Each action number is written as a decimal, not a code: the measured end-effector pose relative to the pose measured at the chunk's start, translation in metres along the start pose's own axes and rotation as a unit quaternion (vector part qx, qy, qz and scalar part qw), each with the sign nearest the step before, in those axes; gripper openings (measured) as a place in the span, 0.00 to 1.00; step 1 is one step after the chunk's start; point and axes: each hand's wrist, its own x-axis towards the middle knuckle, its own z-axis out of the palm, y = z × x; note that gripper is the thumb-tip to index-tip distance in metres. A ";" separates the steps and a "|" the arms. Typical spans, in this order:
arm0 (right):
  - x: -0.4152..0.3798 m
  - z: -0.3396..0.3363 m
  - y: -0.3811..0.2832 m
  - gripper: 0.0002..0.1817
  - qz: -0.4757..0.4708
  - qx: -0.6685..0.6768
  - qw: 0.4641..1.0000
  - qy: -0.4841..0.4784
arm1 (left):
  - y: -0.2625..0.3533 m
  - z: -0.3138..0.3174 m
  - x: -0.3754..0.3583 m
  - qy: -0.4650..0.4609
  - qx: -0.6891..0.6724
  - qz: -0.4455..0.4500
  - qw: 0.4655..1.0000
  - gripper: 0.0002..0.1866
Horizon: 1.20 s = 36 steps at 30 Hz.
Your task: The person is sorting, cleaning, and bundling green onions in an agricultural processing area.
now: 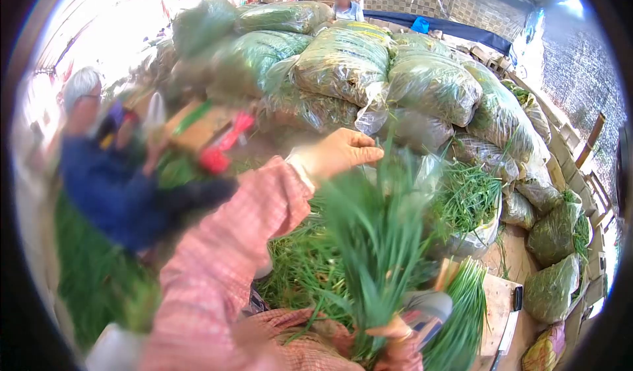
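Observation:
A bunch of long green leaves (pixel 376 239), probably chives, stands upright in front of me. My right hand (pixel 394 330) is closed around its lower part, partly covered by the leaves. Reaching in from the left in a pink checked sleeve (pixel 231 239), my left hand (pixel 346 154) is beside the leaf tips. Its fingers are pressed together; what they pinch, if anything, I cannot make out. Another bundle of green leaves (pixel 458 318) lies to the right, against a wooden board (pixel 494 305). On that board rests a knife (pixel 508 335). Loose greens (pixel 303 265) lie behind the bunch.
Large clear bags of greens (pixel 343 64) are piled at the back. An open bag of cut greens (pixel 471 203) stands right of the bunch, with more filled bags (pixel 554 288) beyond. A person in dark blue (pixel 109 173) works at left. Another person (pixel 346 7) is behind the pile.

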 end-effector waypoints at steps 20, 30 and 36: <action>0.004 0.036 0.004 0.47 0.014 0.069 0.990 -0.124 | 0.052 -0.161 -0.014 0.532 0.218 0.113 0.810 0.08; -0.012 -0.029 -0.008 0.30 -0.110 0.313 0.937 0.105 | 0.113 -0.264 -0.131 0.436 0.144 0.308 0.833 0.19; 0.009 -0.051 -0.060 0.35 -0.121 0.078 0.983 0.117 | -0.016 -0.022 -0.047 -0.063 0.195 0.050 0.977 0.42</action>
